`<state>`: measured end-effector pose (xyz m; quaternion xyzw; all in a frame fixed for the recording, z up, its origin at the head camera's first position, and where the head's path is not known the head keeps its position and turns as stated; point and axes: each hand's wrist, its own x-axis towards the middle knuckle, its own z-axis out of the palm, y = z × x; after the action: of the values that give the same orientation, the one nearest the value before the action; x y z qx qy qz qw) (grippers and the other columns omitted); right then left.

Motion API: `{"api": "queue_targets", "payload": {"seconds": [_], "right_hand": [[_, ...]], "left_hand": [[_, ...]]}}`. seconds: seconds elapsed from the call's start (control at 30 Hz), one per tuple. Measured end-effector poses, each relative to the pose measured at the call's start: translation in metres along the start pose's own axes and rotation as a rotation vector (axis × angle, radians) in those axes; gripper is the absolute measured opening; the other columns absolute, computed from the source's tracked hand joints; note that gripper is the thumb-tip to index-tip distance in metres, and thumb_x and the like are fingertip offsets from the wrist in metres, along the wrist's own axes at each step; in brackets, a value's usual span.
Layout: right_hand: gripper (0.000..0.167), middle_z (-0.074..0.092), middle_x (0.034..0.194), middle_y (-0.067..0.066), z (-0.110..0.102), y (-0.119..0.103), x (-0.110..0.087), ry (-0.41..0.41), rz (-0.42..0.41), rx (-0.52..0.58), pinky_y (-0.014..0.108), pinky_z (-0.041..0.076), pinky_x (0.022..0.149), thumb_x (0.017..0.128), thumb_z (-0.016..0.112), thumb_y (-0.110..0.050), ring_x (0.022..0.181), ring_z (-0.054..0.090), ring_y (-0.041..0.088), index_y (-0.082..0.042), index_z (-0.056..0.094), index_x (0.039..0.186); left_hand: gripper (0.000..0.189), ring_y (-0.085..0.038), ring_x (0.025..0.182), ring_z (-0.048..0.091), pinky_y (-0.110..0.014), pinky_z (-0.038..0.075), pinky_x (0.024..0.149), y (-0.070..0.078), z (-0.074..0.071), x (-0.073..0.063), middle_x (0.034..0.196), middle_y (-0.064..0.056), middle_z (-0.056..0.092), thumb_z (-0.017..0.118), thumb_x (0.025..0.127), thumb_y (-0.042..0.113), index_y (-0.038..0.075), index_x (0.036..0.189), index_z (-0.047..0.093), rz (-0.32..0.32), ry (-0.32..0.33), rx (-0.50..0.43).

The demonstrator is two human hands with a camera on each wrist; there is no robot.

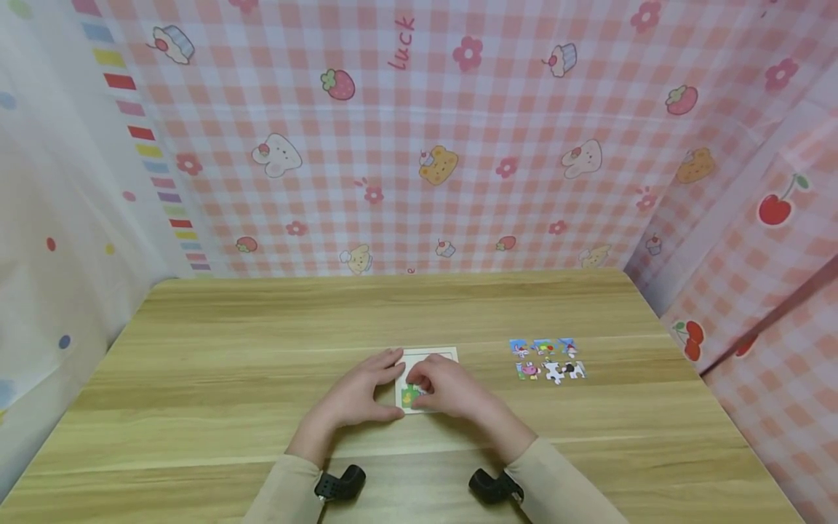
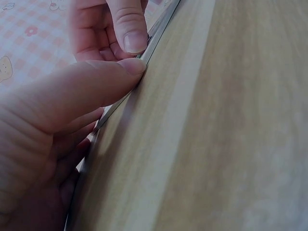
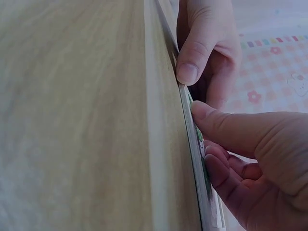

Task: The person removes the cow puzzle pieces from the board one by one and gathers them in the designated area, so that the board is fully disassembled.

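head: both hands at a shallow white tray (image 1: pixel 419 356) lying flat on the table (image 1: pixel 222 356), near the middle. left hand (image 1: pixel 356 393) at the tray's left side, grip spread wide, thumb at the near-left corner, fingers toward the far-left. right hand (image 1: pixel 452 389) over the tray's right part, grip part-closed, fingers curled, thumb tip opposite; can't tell if it has hold of a piece. green puzzle piece with yellow print (image 1: pixel 409 397) sits in the tray's near-left area. loose puzzle pieces (image 1: pixel 553 372) in two rows on the table, well right of the tray.

left wrist: left thumb on the tray's near edge, right thumb just beside it. tray seen nearly edge-on.

right wrist: right thumb and curled fingers apart at the tray, some green and white between them. contact partly hidden.
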<state>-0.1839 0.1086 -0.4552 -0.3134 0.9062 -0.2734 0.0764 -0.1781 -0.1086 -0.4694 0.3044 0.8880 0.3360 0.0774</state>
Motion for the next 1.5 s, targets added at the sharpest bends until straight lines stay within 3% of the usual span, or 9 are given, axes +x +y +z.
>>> {"api": "queue_targets", "payload": {"seconds": [1.5], "right_hand": [[0.031, 0.059, 0.092, 0.001, 0.0022, -0.0049, 0.0018, 0.019, 0.014, -0.004, 0.028, 0.050, 0.078, 0.079, 0.083, -0.015, 0.084, 0.056, 0.013, -0.006, 0.063, 0.100]], "left_hand": [[0.075, -0.033, 0.148, 0.029, -0.052, 0.026, 0.119, -0.0024, 0.0004, -0.0001, 0.158, -0.012, 0.037, 0.082, 0.079, 0.028, -0.003, 0.140, 0.052, 0.027, 0.016, 0.017]]}}
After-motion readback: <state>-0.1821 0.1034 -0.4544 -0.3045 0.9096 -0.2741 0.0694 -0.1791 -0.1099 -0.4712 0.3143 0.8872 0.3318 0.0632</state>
